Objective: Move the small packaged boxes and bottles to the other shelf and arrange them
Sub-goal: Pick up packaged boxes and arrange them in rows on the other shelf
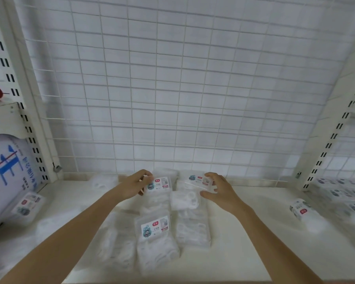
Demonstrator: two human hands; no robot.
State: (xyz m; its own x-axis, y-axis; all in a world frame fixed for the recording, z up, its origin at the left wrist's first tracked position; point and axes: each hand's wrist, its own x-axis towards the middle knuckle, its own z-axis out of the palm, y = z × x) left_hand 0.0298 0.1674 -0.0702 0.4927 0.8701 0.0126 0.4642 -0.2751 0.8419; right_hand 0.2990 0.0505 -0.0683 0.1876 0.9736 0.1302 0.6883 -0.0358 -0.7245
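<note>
Several small clear plastic boxes of white floss picks lie in rows on the white shelf (244, 253). My left hand (134, 185) grips one labelled box (159, 184) at the back of the group, fingers curled over its left edge. My right hand (219, 190) holds another labelled box (197, 181) by its right end, slightly tilted. A third labelled box (155, 227) lies nearer to me, on top of others. An unlabelled box (183, 199) sits between my hands.
A wire grid panel (172, 89) closes the shelf's back. A large white bag with blue print (6, 173) stands at the left, a labelled box (27, 203) beside it. More boxes (301, 209) lie at the right, near the slotted upright (328, 144).
</note>
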